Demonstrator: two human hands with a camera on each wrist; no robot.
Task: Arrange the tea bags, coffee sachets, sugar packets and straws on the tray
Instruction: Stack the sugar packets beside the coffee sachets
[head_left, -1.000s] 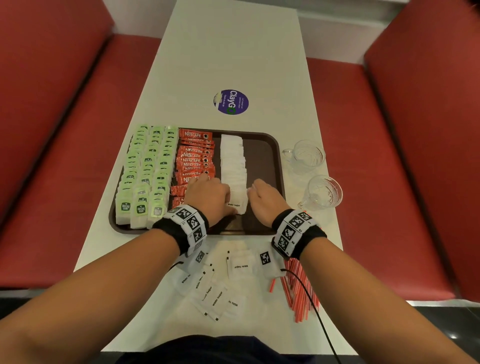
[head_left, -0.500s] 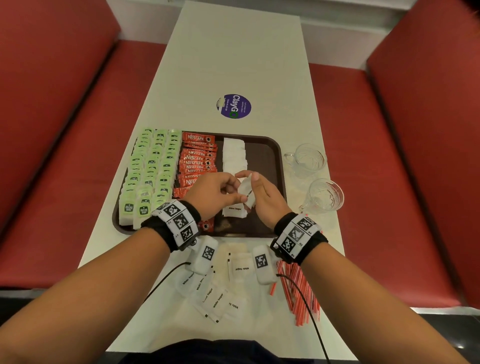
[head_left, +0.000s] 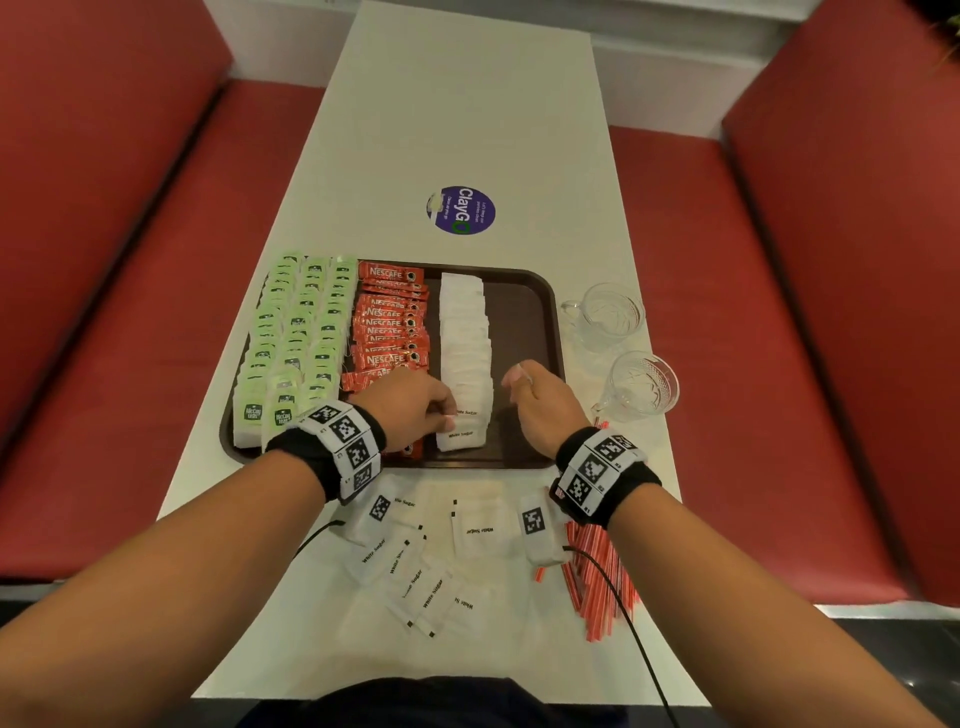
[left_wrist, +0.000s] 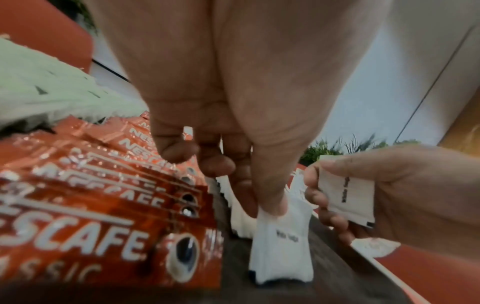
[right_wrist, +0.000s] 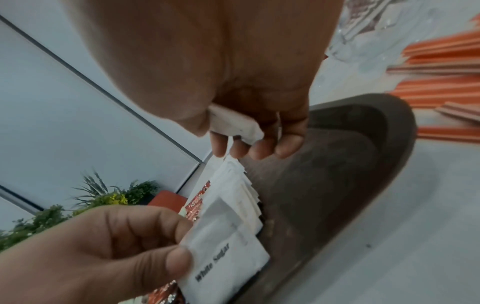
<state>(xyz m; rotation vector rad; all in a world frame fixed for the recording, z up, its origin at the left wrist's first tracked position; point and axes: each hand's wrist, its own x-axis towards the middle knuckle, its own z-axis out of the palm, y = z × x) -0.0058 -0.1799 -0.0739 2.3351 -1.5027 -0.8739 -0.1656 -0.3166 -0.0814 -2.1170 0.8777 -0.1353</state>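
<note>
On the brown tray (head_left: 524, 312) green tea bags (head_left: 296, 332) fill the left, red coffee sachets (head_left: 389, 322) the middle, and a row of white sugar packets (head_left: 465, 332) stands beside them. My left hand (head_left: 441, 415) pinches the top edge of a sugar packet (left_wrist: 281, 246) standing at the near end of that row. My right hand (head_left: 514, 379) hovers just right of the row and holds another sugar packet (left_wrist: 345, 195) between thumb and fingers. Loose sugar packets (head_left: 415, 566) and red straws (head_left: 597, 582) lie on the table in front of the tray.
Two glass cups (head_left: 608, 312) (head_left: 644, 384) stand on the table right of the tray. A round purple sticker (head_left: 461, 210) lies beyond it. Red bench seats (head_left: 130, 312) flank the narrow white table. The tray's right strip is bare.
Half a second ago both hands met above the row on a packet. Now my left hand has lowered a packet to the row's near end and my right hand has drawn away to the right.
</note>
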